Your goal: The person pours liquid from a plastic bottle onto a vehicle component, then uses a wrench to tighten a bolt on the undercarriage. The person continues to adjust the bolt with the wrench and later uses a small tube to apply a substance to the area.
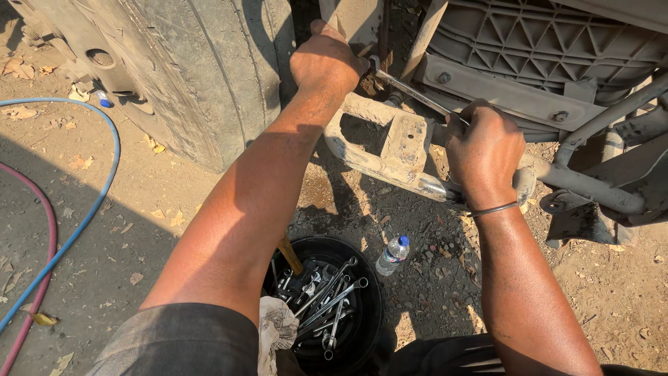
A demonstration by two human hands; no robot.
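Blue hose (104, 177), red hose (43, 257), black bucket (369, 313), silver wrenches (327, 299).

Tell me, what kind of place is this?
Probably an outdoor repair spot for big vehicles: a huge tyre stands on bare dirt, a black bucket holds wrenches, and air hoses trail across the ground.

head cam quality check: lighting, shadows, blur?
Head view: hard sunlight, deep shadow over the dirt ground at left; forearm shadows darken the black round bucket of steel wrenches; glare on the long metal wrench between left hand and right hand; focus sharp, slight wide-angle bend at edges.
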